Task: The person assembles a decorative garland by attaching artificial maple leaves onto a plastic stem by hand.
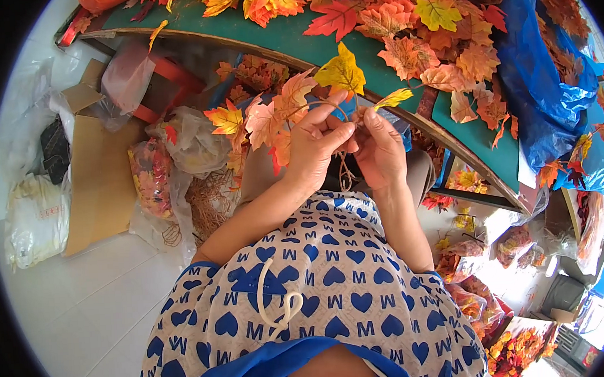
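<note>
Both hands work close together near 12 o'clock, on a spray of artificial autumn leaves.
The left hand has its thumb and fingers curled in on the spray's thin stem; the right hand clamps the stem between thumb and forefinger. Pinkish-orange leaves fan out toward 10 o'clock from the left hand, a yellow leaf stands toward 12, and brown strands hang toward 6 (above the lap). Beyond, a green table carries heaped leaves toward 1 o'clock, beside blue plastic at 2.
</note>
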The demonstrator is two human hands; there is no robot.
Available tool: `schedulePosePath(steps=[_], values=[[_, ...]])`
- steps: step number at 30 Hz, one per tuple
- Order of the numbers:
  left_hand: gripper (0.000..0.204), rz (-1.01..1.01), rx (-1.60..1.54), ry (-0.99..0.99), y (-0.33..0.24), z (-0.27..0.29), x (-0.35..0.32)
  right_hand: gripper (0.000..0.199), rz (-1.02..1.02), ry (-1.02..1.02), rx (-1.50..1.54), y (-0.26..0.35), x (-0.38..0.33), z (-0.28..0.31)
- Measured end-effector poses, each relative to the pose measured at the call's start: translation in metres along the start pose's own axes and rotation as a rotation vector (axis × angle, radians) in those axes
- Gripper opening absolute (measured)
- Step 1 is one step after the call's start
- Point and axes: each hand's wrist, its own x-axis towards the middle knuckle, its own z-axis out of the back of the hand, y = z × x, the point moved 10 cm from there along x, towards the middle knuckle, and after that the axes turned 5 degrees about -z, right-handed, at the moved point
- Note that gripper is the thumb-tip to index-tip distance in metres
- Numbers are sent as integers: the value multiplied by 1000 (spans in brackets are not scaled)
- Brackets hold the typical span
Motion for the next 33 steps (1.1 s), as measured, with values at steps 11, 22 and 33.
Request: schedulePosePath(steps=[11,22,33], values=[[49,-54,-13,-12,1,1,-1,22,-60,23,82,-15,1,5],[50,-40,-9,-50,5,7,1,21,-11,-8,34,-17,2,8],[49,-108,205,97,1,8,-2,7,328,-146,-345,3,-11,14]])
